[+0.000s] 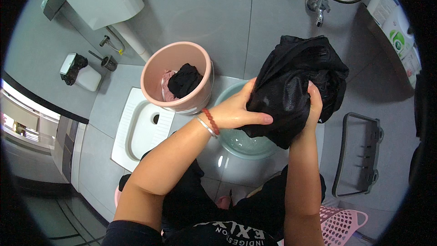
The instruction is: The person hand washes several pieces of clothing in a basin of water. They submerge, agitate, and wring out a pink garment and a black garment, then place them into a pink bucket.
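Note:
A bunched, wet-looking black garment (290,89) is held up between both hands. On its left side, my left hand (240,107) grips it with the thumb across the front; a red bead bracelet and a silver bangle circle that wrist. My right hand (312,104) grips the garment from the right, thumb pointing up. Below the garment is a light green basin (251,153) with water in it, partly hidden by the cloth and my left hand. To the left stands a pink bucket (150,90) holding a black cloth (185,80) and a pink cloth (168,87).
A white squat toilet (136,130) lies left of the basin. The wall carries a metal tap (319,10), a corner shelf (385,41) with bottles, and a folded grey rack (341,157). A pink perforated basket (341,223) stands at lower right, a small bin (89,78) at far left.

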### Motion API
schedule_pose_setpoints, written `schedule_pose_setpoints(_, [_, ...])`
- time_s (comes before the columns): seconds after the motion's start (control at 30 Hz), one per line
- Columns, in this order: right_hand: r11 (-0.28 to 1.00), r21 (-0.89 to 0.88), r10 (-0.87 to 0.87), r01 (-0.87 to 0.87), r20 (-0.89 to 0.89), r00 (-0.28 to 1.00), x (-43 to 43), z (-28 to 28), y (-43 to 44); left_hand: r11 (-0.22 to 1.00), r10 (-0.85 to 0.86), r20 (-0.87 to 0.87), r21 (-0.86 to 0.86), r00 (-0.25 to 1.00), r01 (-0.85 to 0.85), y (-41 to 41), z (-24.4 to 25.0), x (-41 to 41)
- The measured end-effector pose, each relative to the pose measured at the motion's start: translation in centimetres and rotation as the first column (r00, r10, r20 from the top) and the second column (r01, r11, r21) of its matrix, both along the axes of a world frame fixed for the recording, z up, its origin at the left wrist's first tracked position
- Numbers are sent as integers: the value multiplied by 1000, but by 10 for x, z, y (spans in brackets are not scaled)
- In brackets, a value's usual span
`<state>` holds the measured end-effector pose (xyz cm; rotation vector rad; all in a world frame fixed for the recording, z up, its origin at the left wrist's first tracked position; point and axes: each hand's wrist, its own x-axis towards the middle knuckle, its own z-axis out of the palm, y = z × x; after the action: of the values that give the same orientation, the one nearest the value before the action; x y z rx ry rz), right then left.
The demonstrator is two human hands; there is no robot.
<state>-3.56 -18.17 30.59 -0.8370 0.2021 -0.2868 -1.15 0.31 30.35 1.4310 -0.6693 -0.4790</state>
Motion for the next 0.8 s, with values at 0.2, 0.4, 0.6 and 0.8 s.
schedule_pose_setpoints(0.2, [1000,-19,-14,15,69,997,-2,6,-1,983,156,339,36,928,-178,12,14,8])
schedule_pose_setpoints(0.4, [988,19,-155,154,81,985,-6,7,15,990,54,209,113,976,-79,-15,8,-22])
schedule_pose_setpoints(0.6, [976,192,-98,100,-19,995,-11,1,15,981,-4,-149,-193,989,-25,-17,-17,-11])
schedule_pose_setpoints(0.8, [938,330,49,-106,176,983,-11,14,3,829,-502,-711,-558,492,39,-13,-46,-20])
